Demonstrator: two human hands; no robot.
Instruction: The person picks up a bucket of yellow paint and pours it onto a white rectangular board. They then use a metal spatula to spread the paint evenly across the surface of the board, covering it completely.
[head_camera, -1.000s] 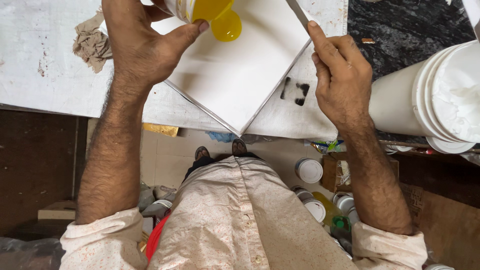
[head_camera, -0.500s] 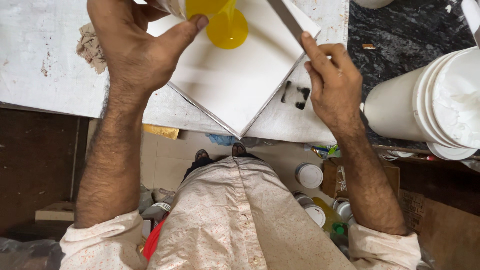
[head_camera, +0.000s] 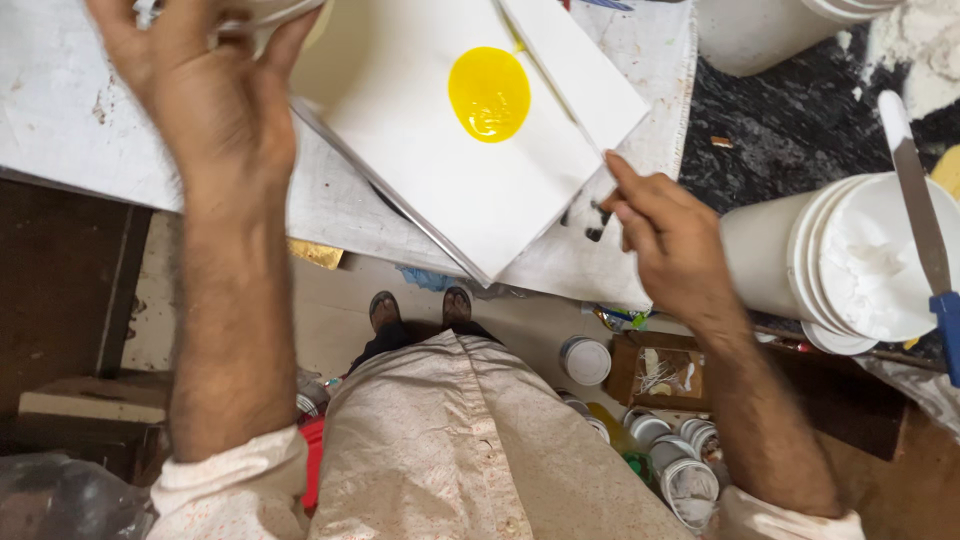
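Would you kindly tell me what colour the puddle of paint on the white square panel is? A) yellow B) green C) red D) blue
A: a glossy yellow puddle lies on the white panel, between the left hand, which holds a pale container at the top edge, and the right hand, which grips a thin tool.
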